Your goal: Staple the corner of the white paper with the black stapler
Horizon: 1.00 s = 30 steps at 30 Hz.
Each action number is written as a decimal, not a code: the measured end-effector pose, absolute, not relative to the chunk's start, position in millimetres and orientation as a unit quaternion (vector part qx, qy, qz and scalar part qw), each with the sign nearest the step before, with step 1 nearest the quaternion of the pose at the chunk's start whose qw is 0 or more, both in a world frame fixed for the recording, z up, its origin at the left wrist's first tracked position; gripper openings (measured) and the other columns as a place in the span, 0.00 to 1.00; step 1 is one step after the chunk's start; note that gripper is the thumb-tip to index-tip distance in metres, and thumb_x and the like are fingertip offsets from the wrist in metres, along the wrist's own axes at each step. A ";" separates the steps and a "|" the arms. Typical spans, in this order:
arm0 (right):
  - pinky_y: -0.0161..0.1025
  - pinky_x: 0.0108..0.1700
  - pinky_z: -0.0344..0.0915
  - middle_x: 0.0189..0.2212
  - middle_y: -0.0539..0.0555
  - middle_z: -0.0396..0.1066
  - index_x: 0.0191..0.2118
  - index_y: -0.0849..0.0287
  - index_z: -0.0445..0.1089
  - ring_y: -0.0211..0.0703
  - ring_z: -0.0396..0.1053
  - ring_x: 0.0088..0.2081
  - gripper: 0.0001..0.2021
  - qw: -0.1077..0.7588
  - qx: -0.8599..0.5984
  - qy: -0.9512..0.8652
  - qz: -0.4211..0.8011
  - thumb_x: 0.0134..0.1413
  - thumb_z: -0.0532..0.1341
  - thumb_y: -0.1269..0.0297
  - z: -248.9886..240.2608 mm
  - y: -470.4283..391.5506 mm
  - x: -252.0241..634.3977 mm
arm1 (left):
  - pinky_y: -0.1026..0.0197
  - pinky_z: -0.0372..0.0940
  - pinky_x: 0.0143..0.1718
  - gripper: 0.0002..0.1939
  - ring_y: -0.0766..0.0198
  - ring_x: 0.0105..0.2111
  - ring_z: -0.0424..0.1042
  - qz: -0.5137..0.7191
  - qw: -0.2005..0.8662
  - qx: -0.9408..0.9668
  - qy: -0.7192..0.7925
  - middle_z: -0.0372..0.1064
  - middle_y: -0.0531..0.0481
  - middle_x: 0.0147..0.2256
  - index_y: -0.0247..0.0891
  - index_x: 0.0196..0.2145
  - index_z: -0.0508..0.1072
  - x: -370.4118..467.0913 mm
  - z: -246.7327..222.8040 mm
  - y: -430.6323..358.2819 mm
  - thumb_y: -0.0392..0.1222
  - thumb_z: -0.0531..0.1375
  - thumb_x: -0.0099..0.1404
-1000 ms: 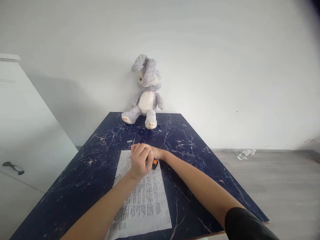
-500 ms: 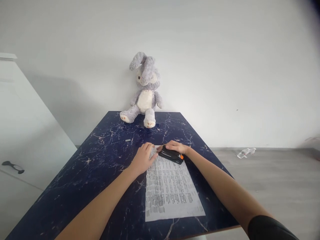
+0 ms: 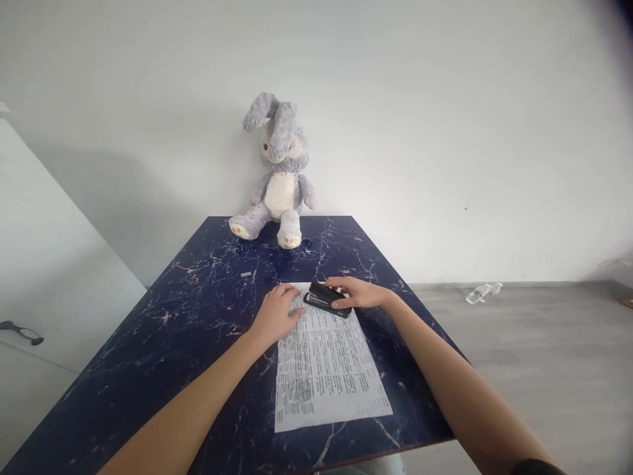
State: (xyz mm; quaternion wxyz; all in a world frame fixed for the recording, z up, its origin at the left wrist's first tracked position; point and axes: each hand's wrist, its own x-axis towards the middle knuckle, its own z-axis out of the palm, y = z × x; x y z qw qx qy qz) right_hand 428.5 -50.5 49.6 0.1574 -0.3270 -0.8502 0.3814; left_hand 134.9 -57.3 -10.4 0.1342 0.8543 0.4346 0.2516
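Printed paper [image 3: 331, 369] lies on the dark blue marbled table [image 3: 198, 297]. A black stapler [image 3: 326, 299] is over the paper's far part, its jaw end pointing left. My right hand [image 3: 359, 292] grips its rear end, with the thumb on the near side and fingers on the far side. On the paper's far left edge rests my left hand [image 3: 279, 311], fingers apart and holding nothing, its fingertips just left of the stapler.
A grey plush rabbit [image 3: 281, 191] sits at the table's far edge against the wall. A small staple strip [image 3: 246, 274] lies left of the paper. The white cabinet [image 3: 49, 231] stands at left. Clear plastic [image 3: 483, 293] is on the floor at right.
My right hand has shifted from on top of the stapler to its rear end, and the stapler's jaw now shows. The whole view has shifted slightly.
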 end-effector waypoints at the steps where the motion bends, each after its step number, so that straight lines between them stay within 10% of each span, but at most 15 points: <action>1: 0.42 0.46 0.69 0.52 0.60 0.73 0.62 0.57 0.71 0.48 0.71 0.47 0.26 0.163 -0.313 -0.835 0.422 0.65 0.65 0.48 47.8 -52.8 431.8 | 0.43 0.64 0.60 0.18 0.45 0.56 0.70 0.259 0.135 0.853 0.433 0.69 0.41 0.56 0.41 0.54 0.76 135.2 -10.7 -58.4 0.42 0.65 0.67; 17: 0.46 0.52 0.70 0.57 0.61 0.74 0.64 0.58 0.70 0.51 0.73 0.53 0.30 0.215 -0.271 -0.752 0.561 0.61 0.68 0.48 26.8 -51.3 447.0 | 0.46 0.62 0.66 0.24 0.49 0.61 0.72 0.498 0.463 0.608 0.411 0.72 0.38 0.60 0.38 0.55 0.76 128.2 -32.7 -22.6 0.58 0.55 0.75; 26: 0.46 0.49 0.70 0.44 0.56 0.75 0.52 0.59 0.73 0.49 0.73 0.44 0.15 0.240 -0.359 -0.870 0.239 0.59 0.67 0.66 25.5 -62.3 396.2 | 0.44 0.59 0.67 0.24 0.49 0.61 0.71 0.477 0.419 0.657 0.407 0.74 0.39 0.58 0.39 0.55 0.77 129.3 -23.7 -31.5 0.58 0.54 0.76; 30: 0.48 0.54 0.72 0.56 0.60 0.72 0.61 0.59 0.66 0.51 0.73 0.52 0.26 0.271 -0.372 -0.876 0.145 0.57 0.59 0.79 24.6 -69.4 383.8 | 0.46 0.58 0.69 0.19 0.50 0.64 0.68 0.540 0.508 0.557 0.375 0.71 0.41 0.61 0.41 0.55 0.76 136.3 -13.1 -40.9 0.54 0.58 0.75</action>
